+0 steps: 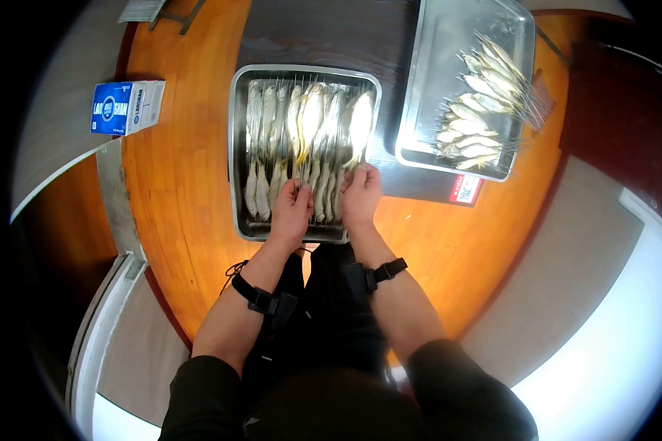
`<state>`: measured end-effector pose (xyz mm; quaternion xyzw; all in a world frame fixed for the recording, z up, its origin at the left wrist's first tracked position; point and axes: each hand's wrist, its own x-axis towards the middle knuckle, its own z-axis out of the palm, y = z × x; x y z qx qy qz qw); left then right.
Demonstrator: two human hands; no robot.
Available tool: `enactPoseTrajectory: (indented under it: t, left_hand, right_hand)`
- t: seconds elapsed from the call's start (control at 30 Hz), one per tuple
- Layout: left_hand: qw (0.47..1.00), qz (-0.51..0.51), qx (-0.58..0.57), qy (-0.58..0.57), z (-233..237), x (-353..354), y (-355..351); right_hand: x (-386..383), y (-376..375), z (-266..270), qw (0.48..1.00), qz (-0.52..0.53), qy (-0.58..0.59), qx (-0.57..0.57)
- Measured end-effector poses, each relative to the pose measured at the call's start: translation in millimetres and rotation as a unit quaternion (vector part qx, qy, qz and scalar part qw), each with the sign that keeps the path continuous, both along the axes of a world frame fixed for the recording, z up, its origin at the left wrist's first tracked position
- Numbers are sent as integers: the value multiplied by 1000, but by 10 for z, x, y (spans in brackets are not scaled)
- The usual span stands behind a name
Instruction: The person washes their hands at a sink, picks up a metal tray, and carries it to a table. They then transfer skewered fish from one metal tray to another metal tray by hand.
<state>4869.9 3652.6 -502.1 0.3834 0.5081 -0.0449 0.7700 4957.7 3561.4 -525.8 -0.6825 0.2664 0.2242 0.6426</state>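
Note:
A metal tray (233, 147) in front of me holds skewered fish in two rows, side by side. My right hand (362, 192) is closed at the tail end of a bright skewered fish (360, 121) by the tray's right side. My left hand (293, 209) is closed in a pinch over the lower row, just below the tails of a few brighter skewered fish (311, 117). Thin skewers seem to run down into its fingers. Both hands' fingertips hide the skewer ends. Beside the left hand lie smaller fish (257, 192) of the lower row.
A second metal tray (419, 95) at the upper right holds a fanned pile of skewered fish (478, 117), skewers overhanging its right rim. Both trays rest on a dark table (324, 33). A blue and white box (127, 108) stands on the wooden floor (187, 169) at left.

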Motion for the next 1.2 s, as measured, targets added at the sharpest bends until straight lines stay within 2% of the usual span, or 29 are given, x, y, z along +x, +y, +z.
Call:
enactPoseTrajectory:
  t: [0.07,0.3,0.43,0.6,0.7,0.8,1.0,1.2]
  left_hand:
    - [1000,11,-2,-17,-49,-34,-4]
    - [999,37,-9,2,-47,16,-103]
    - [999,36,-15,-14,-26,16,-103]
    - [998,43,-26,-26,-32,-10,-75]
    - [999,41,-27,-20,-35,-22,-55]
    - [998,41,-34,-25,-54,-54,-43]
    - [999,29,-17,-13,-22,-59,-26]
    - [999,50,-7,-19,-8,-59,-20]
  right_hand:
    - [11,-9,25,1000,-16,-1,22]
    - [138,18,199,985,-44,107,126]
    - [102,8,36,991,7,34,127]
    - [71,45,-82,999,36,-38,11]
    - [110,68,15,993,92,-58,-38]
    - [101,101,13,989,102,-81,-73]
    - [56,93,-7,996,61,-47,-34]
    - [72,99,86,994,66,-75,-43]
